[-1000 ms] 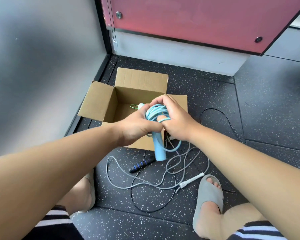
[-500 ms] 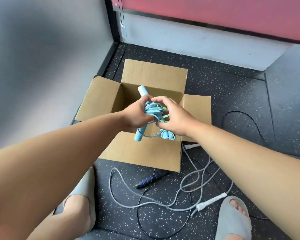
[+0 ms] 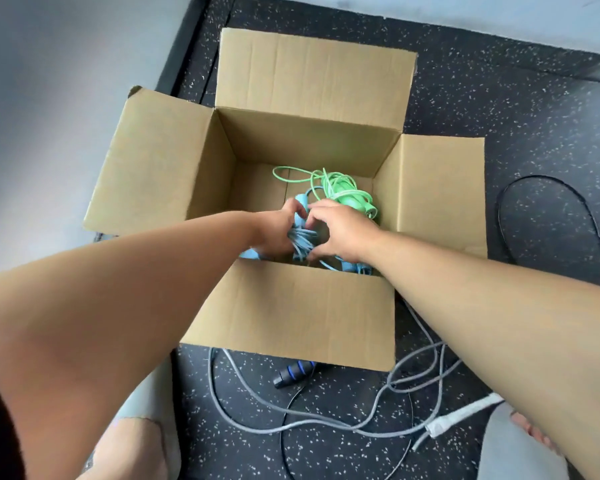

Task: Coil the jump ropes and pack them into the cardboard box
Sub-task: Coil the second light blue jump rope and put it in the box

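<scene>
The box [image 3: 440, 188] stands open on the floor [image 3: 499, 109] with all four flaps spread outward; its left flap lies just beside the wall [image 3: 49, 98], while open floor lies to the right. Inside, the green rope [image 3: 340, 192] sits bundled in the far right corner; the far left of the bottom is bare cardboard.

The left hand [image 3: 278, 230] and right hand [image 3: 340, 226] are both inside the opening, near the near wall; the left hand's fingers are curled round the blue rope [image 3: 302, 237], and the right hand's thumb and fingers arch over the same coil and clasp it.

Half a second ago the hands held this bundle up at the rim; now it is low in the box, and the view has closed in from above, so the green rope shows whole.

The near flap hides the blue rope's underside, so whether it touches the bottom cannot be told; the left fingertips are hidden behind the coil. On the near floor the grey rope [image 3: 257, 400] sprawls loose, partly under the right forearm; the black rope [image 3: 548, 202] loops at the right, its handle half tucked under the near flap.
</scene>
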